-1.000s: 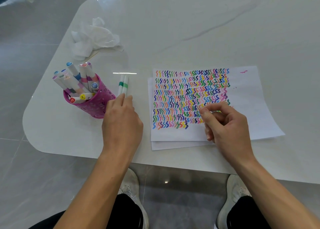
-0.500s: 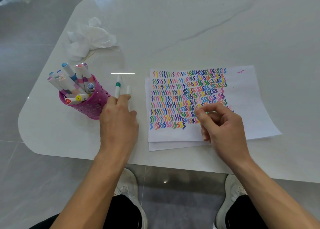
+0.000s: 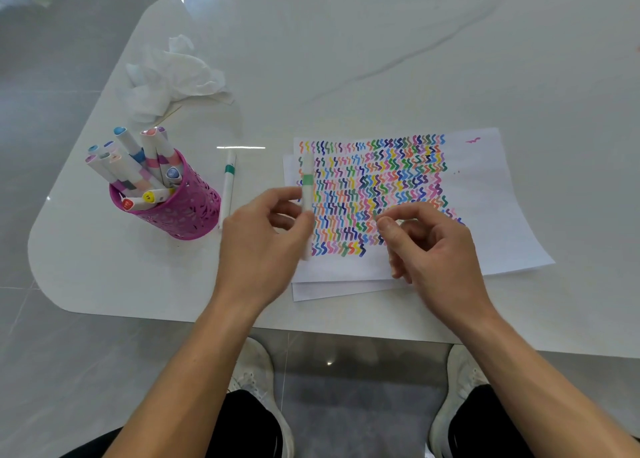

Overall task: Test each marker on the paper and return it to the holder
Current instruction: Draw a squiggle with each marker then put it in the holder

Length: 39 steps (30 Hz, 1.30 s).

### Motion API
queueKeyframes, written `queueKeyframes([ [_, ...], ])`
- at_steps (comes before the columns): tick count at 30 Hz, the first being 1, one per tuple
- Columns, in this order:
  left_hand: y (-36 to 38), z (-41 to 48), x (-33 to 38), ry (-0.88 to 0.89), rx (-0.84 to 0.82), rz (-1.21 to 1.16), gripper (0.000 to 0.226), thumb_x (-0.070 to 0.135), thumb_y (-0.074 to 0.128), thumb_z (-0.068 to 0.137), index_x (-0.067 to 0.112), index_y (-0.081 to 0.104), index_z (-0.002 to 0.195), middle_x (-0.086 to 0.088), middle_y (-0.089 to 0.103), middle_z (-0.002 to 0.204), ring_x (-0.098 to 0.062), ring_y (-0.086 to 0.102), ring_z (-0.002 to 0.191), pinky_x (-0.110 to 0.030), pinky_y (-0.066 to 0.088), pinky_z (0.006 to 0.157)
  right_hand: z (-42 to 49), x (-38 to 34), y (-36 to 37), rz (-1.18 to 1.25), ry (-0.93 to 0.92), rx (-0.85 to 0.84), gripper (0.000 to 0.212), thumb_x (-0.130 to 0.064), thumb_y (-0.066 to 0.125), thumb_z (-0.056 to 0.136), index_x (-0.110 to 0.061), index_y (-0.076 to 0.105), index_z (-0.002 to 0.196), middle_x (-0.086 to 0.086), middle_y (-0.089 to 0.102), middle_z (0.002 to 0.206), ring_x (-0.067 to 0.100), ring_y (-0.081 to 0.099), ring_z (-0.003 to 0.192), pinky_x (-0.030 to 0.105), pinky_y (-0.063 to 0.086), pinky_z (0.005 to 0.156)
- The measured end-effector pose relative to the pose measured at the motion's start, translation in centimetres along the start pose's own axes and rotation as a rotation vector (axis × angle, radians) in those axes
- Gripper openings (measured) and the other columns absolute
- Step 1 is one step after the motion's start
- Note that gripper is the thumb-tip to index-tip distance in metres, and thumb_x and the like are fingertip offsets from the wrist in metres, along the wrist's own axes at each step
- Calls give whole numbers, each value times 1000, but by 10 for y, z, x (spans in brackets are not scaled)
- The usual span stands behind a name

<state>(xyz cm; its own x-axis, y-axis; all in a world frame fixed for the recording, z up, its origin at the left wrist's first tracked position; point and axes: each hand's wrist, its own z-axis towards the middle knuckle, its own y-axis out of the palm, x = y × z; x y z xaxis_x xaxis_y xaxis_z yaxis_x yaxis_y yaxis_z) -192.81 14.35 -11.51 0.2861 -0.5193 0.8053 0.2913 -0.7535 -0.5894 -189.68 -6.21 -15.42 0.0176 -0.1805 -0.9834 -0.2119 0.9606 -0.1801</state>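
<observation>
Left hand (image 3: 263, 236) grips a marker (image 3: 307, 180), right hand (image 3: 436, 249) pinches a small item (image 3: 398, 220); paper (image 3: 485, 215) looks mostly filled, second marker (image 3: 228, 187) lies beside holder (image 3: 187, 211).

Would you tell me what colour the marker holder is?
The holder is magenta, with cut-out patterning; head view.

White table (image 3: 381, 42) with thin grey lines. Crumpled white tissue (image 3: 169, 76) at the far left of it. Shiny grey floor (image 3: 52, 353) below. Near, two white shoes (image 3: 256, 378) and black trouser legs (image 3: 242, 426).
</observation>
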Motion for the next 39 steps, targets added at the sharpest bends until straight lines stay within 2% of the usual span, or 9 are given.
queueKeyframes([
  [4,12,-10,8,-21,-210,-269,24,15,74,87,24,71,109,4,74,87,-17,73,82,-40,63,73,-1,-4,4,-15,-8,-62,21,-40,68,95,-27,74,110,-3,75,81,18,73,71,26,59,61],
  [9,23,-21,9,-12,-370,-338,26,22,83,80,20,67,101,1,77,86,-18,76,79,-41,62,75,-1,-9,6,-24,8,-71,25,-46,66,93,-30,74,110,-10,76,91,15,74,86,33,62,77],
  [14,22,-21,9,38,-321,-280,20,25,80,83,23,66,97,6,77,82,-13,75,75,-41,62,78,0,-14,3,-77,-22,-101,13,-38,66,94,-29,72,100,-11,75,89,14,75,86,35,63,80],
  [20,12,-17,13,182,-247,-165,36,24,75,88,34,64,120,20,70,91,-5,70,85,-21,57,76,-2,-16,-4,-298,-179,-118,12,-23,74,97,-19,77,107,-12,73,95,3,67,88,8,47,77],
  [22,11,-17,13,242,-268,-32,25,29,70,91,35,67,116,20,68,91,-4,68,84,-20,56,76,-2,-16,-6,-409,-249,-147,18,-27,72,96,-16,77,108,-9,71,95,2,64,85,12,47,76],
  [26,12,-20,10,406,-272,261,24,31,60,97,26,69,119,12,68,103,-5,61,83,-18,49,76,-2,-17,-11,-564,-348,-181,20,-31,68,94,-18,76,106,-7,73,94,14,67,76,35,57,69],
  [31,19,-22,6,472,-335,374,24,29,55,101,20,66,120,6,64,100,-12,57,84,-21,44,73,-4,-17,-14,-745,-373,-241,19,-38,64,94,-24,71,106,-7,78,90,4,52,58,21,46,59],
  [34,21,-23,6,479,-345,398,25,31,52,101,18,66,116,4,64,100,-11,53,80,-19,40,71,-4,-16,-14,-802,-342,-269,26,-47,60,99,-24,70,102,-7,76,86,12,64,62,24,47,56],
  [39,21,-24,6,427,-386,383,29,34,48,99,19,66,117,5,65,106,-5,47,84,-7,31,73,-6,-15,-14,-861,-337,-238,44,-59,48,100,-24,57,76,-11,40,57,16,42,52,33,38,48],
])
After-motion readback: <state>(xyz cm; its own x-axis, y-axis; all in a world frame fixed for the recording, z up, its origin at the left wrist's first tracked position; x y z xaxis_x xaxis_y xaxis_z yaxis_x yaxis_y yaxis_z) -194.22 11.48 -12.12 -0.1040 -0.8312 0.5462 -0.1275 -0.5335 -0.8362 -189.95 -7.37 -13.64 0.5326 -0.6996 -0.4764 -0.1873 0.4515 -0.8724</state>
